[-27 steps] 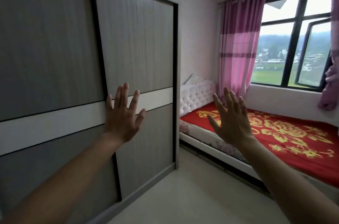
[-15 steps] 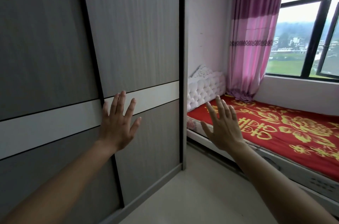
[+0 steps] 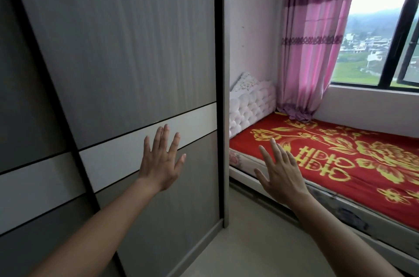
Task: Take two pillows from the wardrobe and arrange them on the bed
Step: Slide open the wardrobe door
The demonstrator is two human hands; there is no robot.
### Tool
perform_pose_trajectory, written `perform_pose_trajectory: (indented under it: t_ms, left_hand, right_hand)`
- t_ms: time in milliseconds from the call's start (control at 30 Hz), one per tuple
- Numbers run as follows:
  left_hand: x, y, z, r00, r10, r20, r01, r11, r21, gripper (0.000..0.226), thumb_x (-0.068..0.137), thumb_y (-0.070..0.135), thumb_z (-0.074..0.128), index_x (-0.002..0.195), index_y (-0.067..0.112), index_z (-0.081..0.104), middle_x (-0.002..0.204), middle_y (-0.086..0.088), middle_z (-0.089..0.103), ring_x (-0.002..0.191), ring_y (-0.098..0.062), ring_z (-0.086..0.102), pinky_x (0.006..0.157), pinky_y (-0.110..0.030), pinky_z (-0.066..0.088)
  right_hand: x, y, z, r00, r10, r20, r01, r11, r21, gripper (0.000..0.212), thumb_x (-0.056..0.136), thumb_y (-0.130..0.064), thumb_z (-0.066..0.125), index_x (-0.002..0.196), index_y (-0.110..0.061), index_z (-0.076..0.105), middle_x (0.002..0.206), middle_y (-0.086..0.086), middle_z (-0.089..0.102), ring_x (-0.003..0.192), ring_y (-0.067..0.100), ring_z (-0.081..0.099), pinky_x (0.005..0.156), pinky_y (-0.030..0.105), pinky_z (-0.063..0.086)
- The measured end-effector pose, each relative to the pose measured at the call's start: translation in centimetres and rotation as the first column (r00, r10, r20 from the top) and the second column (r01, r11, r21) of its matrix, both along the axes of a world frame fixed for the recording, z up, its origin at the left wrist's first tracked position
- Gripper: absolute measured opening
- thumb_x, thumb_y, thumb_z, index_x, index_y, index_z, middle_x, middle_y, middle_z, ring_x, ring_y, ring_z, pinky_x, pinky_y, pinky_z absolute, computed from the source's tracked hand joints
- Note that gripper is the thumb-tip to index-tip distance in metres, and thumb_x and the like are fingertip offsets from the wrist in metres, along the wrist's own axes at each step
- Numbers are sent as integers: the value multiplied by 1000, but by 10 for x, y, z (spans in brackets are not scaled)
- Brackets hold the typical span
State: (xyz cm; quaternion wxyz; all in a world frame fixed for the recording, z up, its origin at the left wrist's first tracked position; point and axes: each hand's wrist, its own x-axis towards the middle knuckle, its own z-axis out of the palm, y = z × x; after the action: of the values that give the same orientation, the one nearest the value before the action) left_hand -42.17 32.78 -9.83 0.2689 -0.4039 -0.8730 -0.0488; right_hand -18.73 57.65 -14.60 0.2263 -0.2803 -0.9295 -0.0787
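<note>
Both hands now sit nearer the wardrobe (image 3: 127,54): left hand (image 3: 162,163) spread before its shut door, right hand (image 3: 282,173) spread, empty, over the bed (image 3: 340,163) edge. Pillows stay unseen.

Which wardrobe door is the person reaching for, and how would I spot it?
Start at the bed with the red and gold cover. The wardrobe stands beside its white tufted headboard. The door nearest the bed is the one: lighter grey than its neighbour, with the left hand open before its white band.
</note>
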Motion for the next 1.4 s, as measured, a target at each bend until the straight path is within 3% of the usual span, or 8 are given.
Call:
perform_pose_trajectory:
  t_ms: [300,467,567,667,967,1200,1333,1400]
  left_hand:
    - [-111,193,-22,999,44,-17,-44,999,-22,71,95,55,17,156,19,9,162,-15,-9,150,-27,-10,119,-55,2]
    - [-167,275,-17,996,67,-64,-66,998,22,70,93,53,29,152,15,26,161,-19,6,149,-32,8,116,-59,15]
    - [-199,300,-26,988,74,-133,-78,997,-26,69,93,52,29,151,14,30,161,-20,8,149,-33,10,115,-62,14]
    - [-237,314,-36,964,90,-251,-117,989,-94,69,92,50,28,149,12,36,161,-22,9,148,-35,11,114,-66,10]
    - [-349,350,-61,916,81,-393,-80,997,18,71,91,46,40,154,18,23,162,-20,1,150,-34,4,115,-65,1]
    - [-400,353,-90,838,102,-535,-99,994,35,70,94,45,42,155,18,19,162,-18,4,150,-31,5,117,-62,1]
    - [-403,354,-91,820,92,-565,-84,996,40,70,93,45,42,154,18,21,162,-18,4,150,-32,5,117,-62,-1]
    - [-401,352,-90,822,96,-561,-102,995,21,70,93,45,43,154,18,20,162,-18,3,150,-32,4,117,-61,-3]
  right_hand:
    - [-124,204,-18,999,-24,-25,21,994,-111,80,95,-66,23,159,-21,6,166,14,-4,153,30,10,121,46,17]
    - [-208,300,4,997,59,-40,-64,990,-123,77,97,-62,30,158,-20,7,166,14,-1,152,30,12,121,44,20]
    - [-259,335,8,994,73,-80,-90,966,-242,77,97,-59,36,157,-19,11,166,14,3,151,31,17,118,45,26]
    - [-309,355,-8,983,152,-107,-181,917,-357,74,98,-53,40,156,-19,11,165,10,10,148,32,24,112,46,35]
    - [-443,365,-44,927,360,-101,-358,777,-519,71,96,-32,53,156,-19,18,155,6,34,138,25,42,104,38,44]
    - [-530,357,-65,948,268,-169,-308,648,-697,78,93,-11,51,158,-9,9,162,10,24,146,28,31,116,41,33]
    - [-543,340,-82,942,153,-300,-334,523,-784,78,89,-4,53,157,-11,15,158,8,18,137,30,42,107,47,44]
    - [-549,336,-83,937,86,-340,-338,481,-809,81,87,-4,58,155,-7,15,156,10,15,134,31,43,108,42,42]
